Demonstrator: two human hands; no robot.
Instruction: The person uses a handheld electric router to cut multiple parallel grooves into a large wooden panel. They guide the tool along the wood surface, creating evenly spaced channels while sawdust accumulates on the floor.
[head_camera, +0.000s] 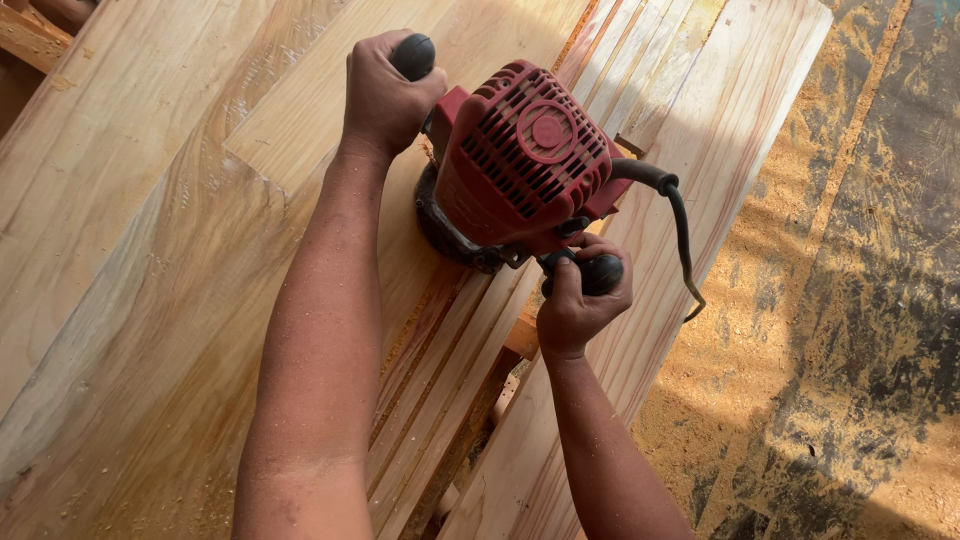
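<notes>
The red power tool (520, 160), with a vented top, black round knobs and a black cord (683, 235), sits on pale wooden boards (180, 260), the left hand (385, 95) and right hand (575, 300) each clamped on a knob.

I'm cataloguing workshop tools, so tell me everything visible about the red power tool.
The red power tool has a vented plastic housing, a dark round base and two black knob handles. It sits base-down on pale wooden boards. The left hand grips one handle, the right hand the other. A black cord leaves its side.
</notes>
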